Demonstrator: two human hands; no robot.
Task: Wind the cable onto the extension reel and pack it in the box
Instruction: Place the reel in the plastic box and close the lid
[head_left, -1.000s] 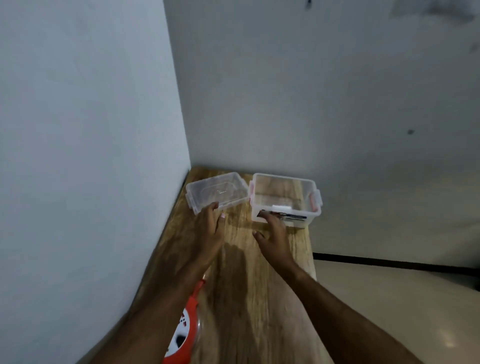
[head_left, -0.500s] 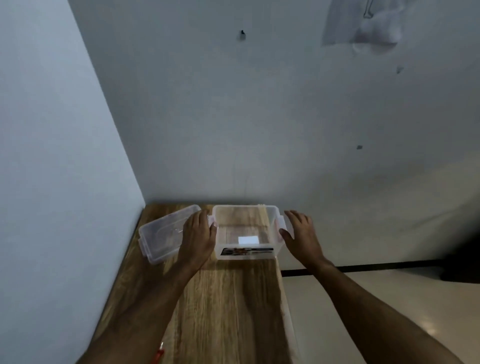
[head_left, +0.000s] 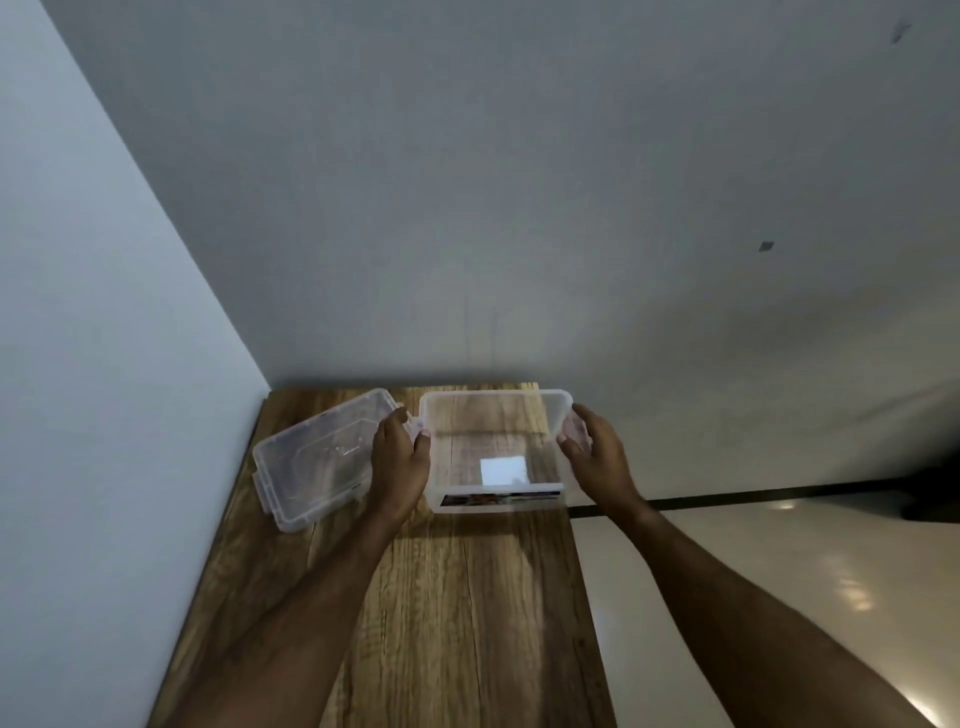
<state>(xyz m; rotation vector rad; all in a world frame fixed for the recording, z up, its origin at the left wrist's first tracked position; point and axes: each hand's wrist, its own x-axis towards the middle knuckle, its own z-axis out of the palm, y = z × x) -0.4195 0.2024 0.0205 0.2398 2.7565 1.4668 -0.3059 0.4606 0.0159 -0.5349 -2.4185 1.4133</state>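
Observation:
A clear plastic box (head_left: 496, 415) stands open at the far end of the wooden table (head_left: 467, 597), with a label on its near wall. My left hand (head_left: 397, 457) grips the box's left side, thumb on the rim. My right hand (head_left: 597, 452) grips its right side at the clip. The clear lid (head_left: 311, 462) lies flat on the table just left of the box, partly under my left hand. The extension reel and its cable are out of view.
The table stands in a corner, with a wall (head_left: 104, 364) along its left edge and another behind it. Its right edge drops to a glossy pale floor (head_left: 779, 597).
Both hands went from the box's near side to its two ends and took hold. The view tilted up, and the orange reel at the near table edge dropped out of sight.

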